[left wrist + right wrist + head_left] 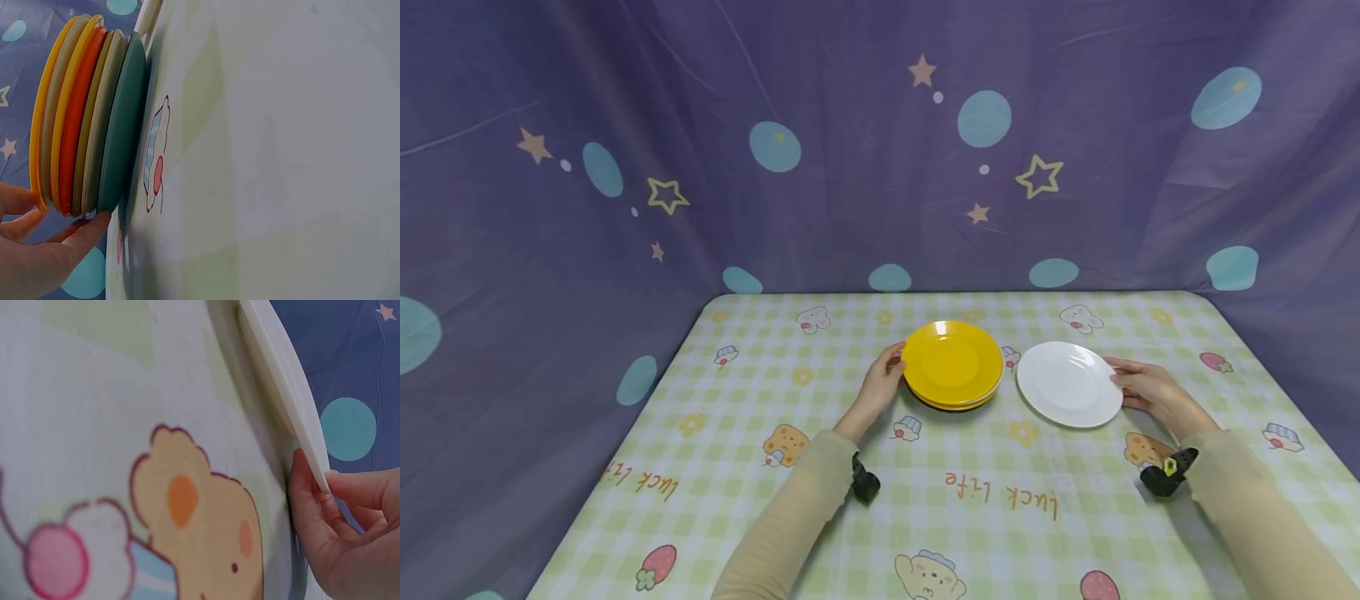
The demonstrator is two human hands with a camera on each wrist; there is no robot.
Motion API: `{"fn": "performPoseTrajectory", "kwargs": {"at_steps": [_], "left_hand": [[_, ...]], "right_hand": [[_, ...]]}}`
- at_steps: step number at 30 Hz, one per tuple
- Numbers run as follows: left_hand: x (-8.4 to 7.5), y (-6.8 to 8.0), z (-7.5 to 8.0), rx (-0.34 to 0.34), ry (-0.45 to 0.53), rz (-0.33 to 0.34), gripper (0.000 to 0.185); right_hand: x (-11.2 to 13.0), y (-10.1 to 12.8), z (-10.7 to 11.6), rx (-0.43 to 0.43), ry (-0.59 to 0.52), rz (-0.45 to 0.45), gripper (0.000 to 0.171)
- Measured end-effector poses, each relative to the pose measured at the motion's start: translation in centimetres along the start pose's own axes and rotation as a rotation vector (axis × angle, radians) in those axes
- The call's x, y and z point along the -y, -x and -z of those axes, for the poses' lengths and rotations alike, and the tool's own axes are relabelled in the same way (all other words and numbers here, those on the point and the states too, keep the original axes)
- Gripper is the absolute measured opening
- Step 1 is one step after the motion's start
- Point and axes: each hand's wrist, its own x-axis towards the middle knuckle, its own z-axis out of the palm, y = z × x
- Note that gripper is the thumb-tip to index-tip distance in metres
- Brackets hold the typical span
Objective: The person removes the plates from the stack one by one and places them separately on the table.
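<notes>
A stack of several plates (952, 364), yellow on top, sits mid-table. In the left wrist view the stack (94, 119) shows yellow, orange, olive and teal rims. My left hand (891, 367) grips its left edge, thumb by the top yellow rim and a fingertip (97, 222) at the bottom teal plate. To the right of the stack lies a white plate (1067, 383). My right hand (1120, 385) pinches that plate's right rim. Seen from the right wrist, the thumb lies over the white rim (281, 381) with the fingers (303, 506) under it.
The table (820, 517) wears a green checked cloth with cartoon bears and cupcakes. A purple curtain (850, 167) with stars and dots hangs close behind and along both sides. Both forearms in beige sleeves reach in from the near edge.
</notes>
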Motion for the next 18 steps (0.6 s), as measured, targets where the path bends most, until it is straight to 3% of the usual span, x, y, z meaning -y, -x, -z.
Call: {"fn": "performPoseTrajectory", "kwargs": {"at_steps": [3, 5, 9, 18], "left_hand": [[-1.0, 0.7, 0.1, -0.002, -0.005, 0.001, 0.039], [-0.9, 0.6, 0.0, -0.011, -0.021, 0.006, 0.039], [1.1, -0.5, -0.1, -0.02, -0.037, 0.015, 0.038], [1.2, -0.7, 0.0, -0.006, -0.018, 0.009, 0.039]], "right_hand": [[-0.1, -0.1, 0.1, -0.011, 0.015, -0.009, 0.058], [-0.2, -0.2, 0.2, -0.018, 0.028, -0.012, 0.058], [-0.3, -0.2, 0.3, -0.014, 0.037, -0.007, 0.058], [-0.4, -0.4, 0.2, -0.05, 0.1, -0.012, 0.055]]}}
